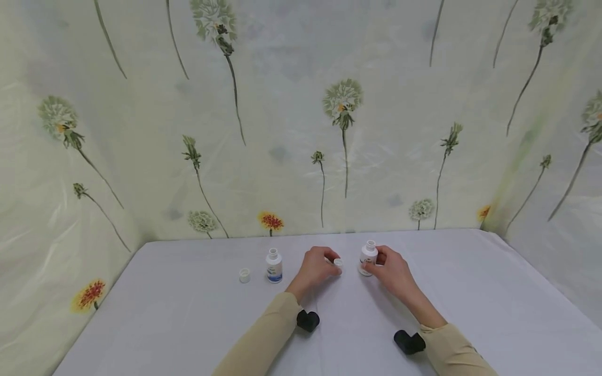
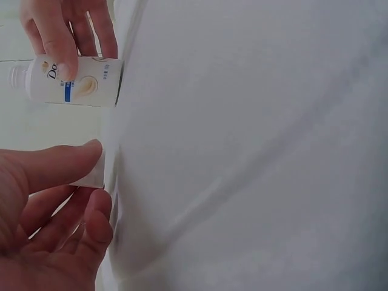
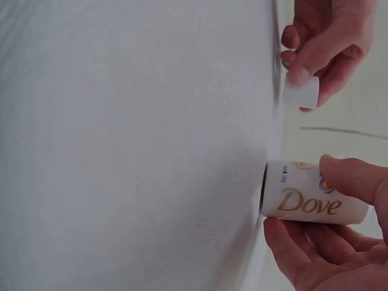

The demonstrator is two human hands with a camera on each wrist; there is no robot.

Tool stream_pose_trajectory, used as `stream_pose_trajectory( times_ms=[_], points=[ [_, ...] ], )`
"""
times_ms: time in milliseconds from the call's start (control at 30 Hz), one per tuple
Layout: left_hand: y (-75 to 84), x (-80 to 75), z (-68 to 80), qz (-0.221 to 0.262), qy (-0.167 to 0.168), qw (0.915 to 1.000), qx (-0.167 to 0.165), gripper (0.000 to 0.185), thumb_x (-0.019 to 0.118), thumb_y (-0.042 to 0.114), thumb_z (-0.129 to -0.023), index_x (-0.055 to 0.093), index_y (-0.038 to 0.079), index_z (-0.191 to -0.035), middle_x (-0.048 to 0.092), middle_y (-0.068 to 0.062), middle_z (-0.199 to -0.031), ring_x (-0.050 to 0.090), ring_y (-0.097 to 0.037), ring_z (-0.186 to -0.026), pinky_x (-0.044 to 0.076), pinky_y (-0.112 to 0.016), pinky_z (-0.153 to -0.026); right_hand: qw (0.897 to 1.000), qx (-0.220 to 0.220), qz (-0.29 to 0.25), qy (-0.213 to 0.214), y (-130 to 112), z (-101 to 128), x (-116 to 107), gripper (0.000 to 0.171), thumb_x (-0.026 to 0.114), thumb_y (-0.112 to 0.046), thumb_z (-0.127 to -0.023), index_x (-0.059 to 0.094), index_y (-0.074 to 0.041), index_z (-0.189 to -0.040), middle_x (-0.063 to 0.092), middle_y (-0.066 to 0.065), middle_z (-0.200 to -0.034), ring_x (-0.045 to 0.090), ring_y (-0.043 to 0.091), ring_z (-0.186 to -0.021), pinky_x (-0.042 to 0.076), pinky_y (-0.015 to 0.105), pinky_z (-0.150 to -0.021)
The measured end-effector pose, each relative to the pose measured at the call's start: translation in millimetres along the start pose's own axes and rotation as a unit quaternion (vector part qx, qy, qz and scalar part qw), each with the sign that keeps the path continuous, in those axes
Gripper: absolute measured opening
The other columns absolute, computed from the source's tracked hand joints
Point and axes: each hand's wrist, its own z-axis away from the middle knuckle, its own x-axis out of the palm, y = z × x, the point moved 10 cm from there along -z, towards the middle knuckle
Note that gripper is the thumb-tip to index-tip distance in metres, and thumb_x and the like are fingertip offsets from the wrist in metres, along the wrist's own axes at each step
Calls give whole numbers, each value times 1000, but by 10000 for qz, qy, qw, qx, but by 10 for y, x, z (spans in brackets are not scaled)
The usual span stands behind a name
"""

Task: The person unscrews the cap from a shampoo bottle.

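Observation:
My left hand (image 1: 316, 267) pinches a small white cap (image 1: 338, 262) between thumb and fingers, low over the tablecloth. To its right, my right hand (image 1: 394, 272) grips a white Dove bottle (image 1: 369, 254) round its body. That bottle is upright with its neck uncapped, and its base is right at the cloth; the right wrist view shows the lettering on the held bottle (image 3: 306, 206). Left of both hands stands a second white bottle (image 1: 274, 270) with a blue band near its base, also uncapped. Beside it lies another white cap (image 1: 244, 275).
A white cloth covers the table (image 1: 188, 324). Behind and at the sides hangs a curtain (image 1: 282, 115) printed with dandelions. Black wrist-worn devices, one at the left sleeve (image 1: 308, 320) and one at the right sleeve (image 1: 409, 342), stick out near the cuffs.

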Motion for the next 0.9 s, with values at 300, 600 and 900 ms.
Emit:
stream_pose_trajectory(
  times_ms=[300,600,900],
  points=[
    [-27,62,-48,48,-79,10000,-1,20,79,1,-75,73,5,-94,65,2,-81,54,-9,-71,45,-24,-70,10000,-50,-62,-47,21,-34,-32,48,71,-9,-87,51,12,-125,62,30,-118,59,40,-111,52,45,-85],
    [45,100,-30,72,-80,9998,165,22,78,-2,-71,73,4,-92,66,0,-81,53,-9,-69,44,-25,-70,9999,18,-19,-143,58,-52,-13,51,71,-11,-89,49,12,-128,60,30,-123,57,41,-115,52,46,-87],
    [-20,103,-25,222,-206,9995,-8,23,78,2,-76,72,7,-97,66,1,-88,55,-12,-74,47,-27,-73,9997,41,-107,-195,53,-38,-4,54,70,-12,-89,46,11,-132,57,31,-127,55,42,-118,50,48,-91]
  ],
)
